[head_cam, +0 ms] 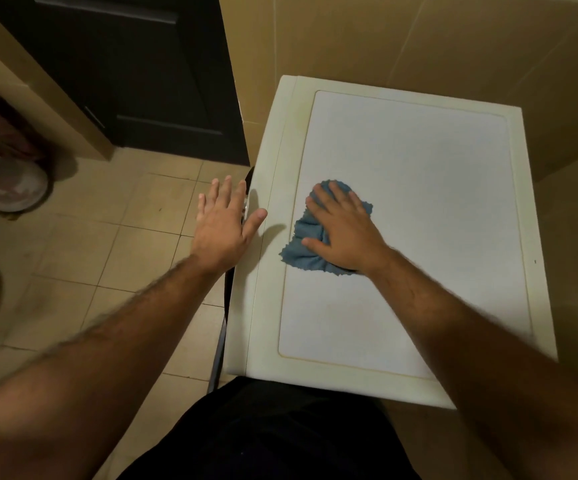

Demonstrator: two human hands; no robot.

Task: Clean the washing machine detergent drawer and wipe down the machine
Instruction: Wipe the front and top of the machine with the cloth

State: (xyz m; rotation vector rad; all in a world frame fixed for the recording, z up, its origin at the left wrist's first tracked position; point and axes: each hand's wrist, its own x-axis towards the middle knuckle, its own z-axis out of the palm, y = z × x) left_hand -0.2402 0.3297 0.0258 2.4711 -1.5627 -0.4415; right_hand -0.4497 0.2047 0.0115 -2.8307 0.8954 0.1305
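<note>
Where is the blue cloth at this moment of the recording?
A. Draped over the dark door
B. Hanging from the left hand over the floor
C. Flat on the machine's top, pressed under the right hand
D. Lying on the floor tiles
C: the blue cloth lies crumpled on the washing machine top with the right hand spread flat over it, while the left hand is open and holds nothing.

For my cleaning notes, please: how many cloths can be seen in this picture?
1. A blue cloth lies on the washing machine top, under the right hand. Others may be out of view.
</note>
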